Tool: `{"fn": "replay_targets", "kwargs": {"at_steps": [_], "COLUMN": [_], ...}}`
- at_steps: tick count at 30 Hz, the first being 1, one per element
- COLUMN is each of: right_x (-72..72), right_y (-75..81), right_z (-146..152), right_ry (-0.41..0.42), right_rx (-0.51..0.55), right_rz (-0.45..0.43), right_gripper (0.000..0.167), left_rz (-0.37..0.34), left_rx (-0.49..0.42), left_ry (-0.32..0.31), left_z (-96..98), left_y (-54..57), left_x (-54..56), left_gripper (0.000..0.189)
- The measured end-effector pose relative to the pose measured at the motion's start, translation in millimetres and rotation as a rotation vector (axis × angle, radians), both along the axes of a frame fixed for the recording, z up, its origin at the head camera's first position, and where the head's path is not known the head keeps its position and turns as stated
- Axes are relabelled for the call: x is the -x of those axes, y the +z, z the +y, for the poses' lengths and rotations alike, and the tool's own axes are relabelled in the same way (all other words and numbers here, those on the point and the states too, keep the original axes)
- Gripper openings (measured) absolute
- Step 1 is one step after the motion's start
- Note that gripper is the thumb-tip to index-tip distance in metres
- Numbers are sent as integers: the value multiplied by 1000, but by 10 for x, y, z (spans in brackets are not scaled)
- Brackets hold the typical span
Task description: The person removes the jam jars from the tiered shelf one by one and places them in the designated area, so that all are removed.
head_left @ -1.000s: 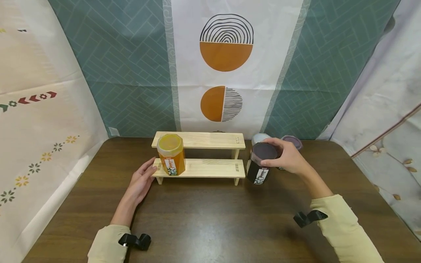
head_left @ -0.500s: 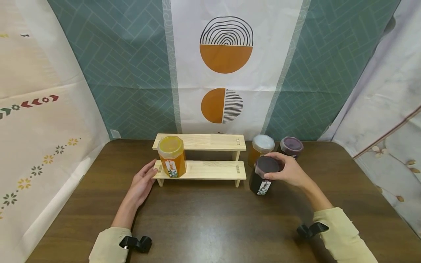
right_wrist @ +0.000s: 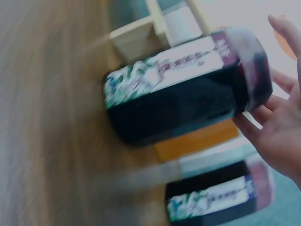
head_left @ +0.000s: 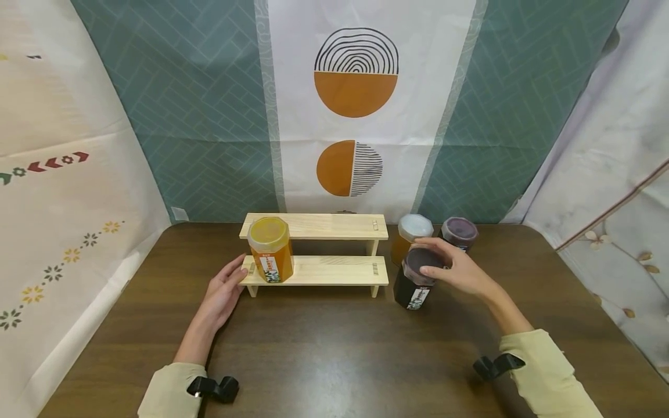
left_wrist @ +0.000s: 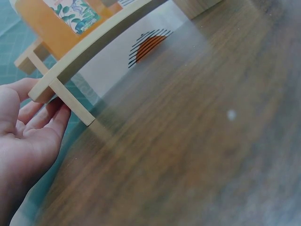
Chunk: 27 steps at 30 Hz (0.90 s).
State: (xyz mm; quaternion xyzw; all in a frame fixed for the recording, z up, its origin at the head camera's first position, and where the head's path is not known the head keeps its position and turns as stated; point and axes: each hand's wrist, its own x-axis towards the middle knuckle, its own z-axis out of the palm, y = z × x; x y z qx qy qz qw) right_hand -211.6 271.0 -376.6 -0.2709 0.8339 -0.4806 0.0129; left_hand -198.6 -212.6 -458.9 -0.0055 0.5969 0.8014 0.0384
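My left hand [head_left: 222, 293] holds the left end of a two-tier wooden shelf [head_left: 334, 268], its thumb at the lower board's end and fingers under it. An amber hexagonal jar [head_left: 272, 255] with a yellow lid stands at that board's left. Right of the shelf, a dark hexagonal jar [head_left: 410, 287] with a dark lid stands upright on the table. My right hand [head_left: 460, 270] is around its lid. In the right wrist view, the thumb [right_wrist: 284, 30] is spread away from the lid while the fingers [right_wrist: 256, 125] stay against its far side.
Behind the dark jar stand an amber jar with a white lid [head_left: 415, 225] and another dark jar with a purple lid [head_left: 460, 228]. The upper board [head_left: 334, 225] rises behind the lower one. Patterned cloth [head_left: 219, 116] hangs behind the brown table [head_left: 324, 348].
My right hand has brought the dark jar down and toward me onto the table beside the shelf, and its thumb has loosened from the lid. The left hand has stayed at the shelf.
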Motion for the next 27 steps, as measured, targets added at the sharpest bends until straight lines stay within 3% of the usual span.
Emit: {"fn": "replay_targets", "kwargs": {"at_steps": [5, 9, 15, 27], "right_x": [-64, -117, -106, 120], "right_y": [145, 264, 325, 209], "right_z": [-210, -461, -917, -2007], "right_ry": [-47, -46, 6, 103], "right_rx": [27, 13, 16, 91], "right_rz": [127, 166, 133, -18], "right_gripper": [46, 48, 55, 76], "left_rz": [-1, 1, -5, 5], "left_rx": [-4, -4, 1, 5], "left_ry": [1, 7, 9, 10], "left_z": [0, 4, 19, -1], "left_y": [-14, -16, -12, -13], "left_x": [3, 8, 13, 3], "left_gripper": [61, 60, 61, 60]}}
